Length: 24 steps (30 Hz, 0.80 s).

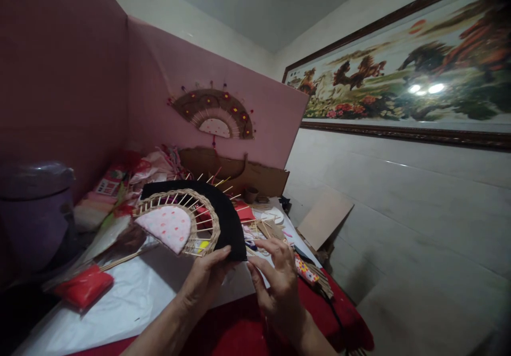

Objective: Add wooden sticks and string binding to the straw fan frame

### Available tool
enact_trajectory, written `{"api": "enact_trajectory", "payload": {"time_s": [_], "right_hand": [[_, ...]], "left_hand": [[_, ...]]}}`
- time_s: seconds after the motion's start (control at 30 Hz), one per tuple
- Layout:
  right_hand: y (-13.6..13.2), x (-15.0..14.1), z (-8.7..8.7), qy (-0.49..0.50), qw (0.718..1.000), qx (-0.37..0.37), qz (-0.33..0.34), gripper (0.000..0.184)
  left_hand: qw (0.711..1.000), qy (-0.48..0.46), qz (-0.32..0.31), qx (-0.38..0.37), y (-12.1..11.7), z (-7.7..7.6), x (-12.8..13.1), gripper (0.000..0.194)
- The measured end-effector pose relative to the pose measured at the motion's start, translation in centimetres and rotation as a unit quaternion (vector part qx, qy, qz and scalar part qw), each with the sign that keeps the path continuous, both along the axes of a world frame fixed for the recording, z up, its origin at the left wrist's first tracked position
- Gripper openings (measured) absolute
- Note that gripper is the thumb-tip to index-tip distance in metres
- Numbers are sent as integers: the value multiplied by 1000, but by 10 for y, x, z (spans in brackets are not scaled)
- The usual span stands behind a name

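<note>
A half-round woven fan [219,228] is held up in front of me, tilted. It has a white padded piece with pink dots [167,227] at its centre, thin wooden sticks fanning outward, and a black cloth band [229,215] along the outer arc. Stick ends poke out past the band's upper edge. My left hand [205,279] grips the fan's lower right end, thumb on the front. My right hand [277,281] is beside it, thumb and forefinger pinched together at the band's lower corner. Whatever lies between those fingertips is too small to make out.
A finished-looking brown fan with flowers [211,111] hangs on the pink panel [159,79]. On the table lie white paper [139,292], a red packet [85,288], loose sticks and a small brown pot [251,194]. A lidded bin [38,212] stands left; a board [325,215] leans right.
</note>
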State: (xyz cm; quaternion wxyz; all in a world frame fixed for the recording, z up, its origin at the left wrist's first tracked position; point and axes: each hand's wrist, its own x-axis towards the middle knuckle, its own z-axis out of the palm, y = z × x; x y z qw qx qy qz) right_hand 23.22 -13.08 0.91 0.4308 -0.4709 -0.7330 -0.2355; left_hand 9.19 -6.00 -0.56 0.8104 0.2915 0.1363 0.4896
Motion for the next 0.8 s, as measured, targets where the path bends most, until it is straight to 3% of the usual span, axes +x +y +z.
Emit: {"api": "enact_trajectory", "payload": {"time_s": [0.2,0.63,0.73,0.8], "right_hand": [[2,-1,-11,-16,1000,16,2,35],[5,-8,-7,-10,1000,18,-16,23],[6,-6,-11,31,999,22,-2,21],[6,-6,-17,117,993,32,-1,17]], "left_hand": [[1000,-3,2,-7,1,-1,0,15],[1000,-6,-2,-8,1,0,2,13],[1000,-3,-5,-9,1,-1,1,13],[1000,6,3,-13,2,-1,1,13]]}}
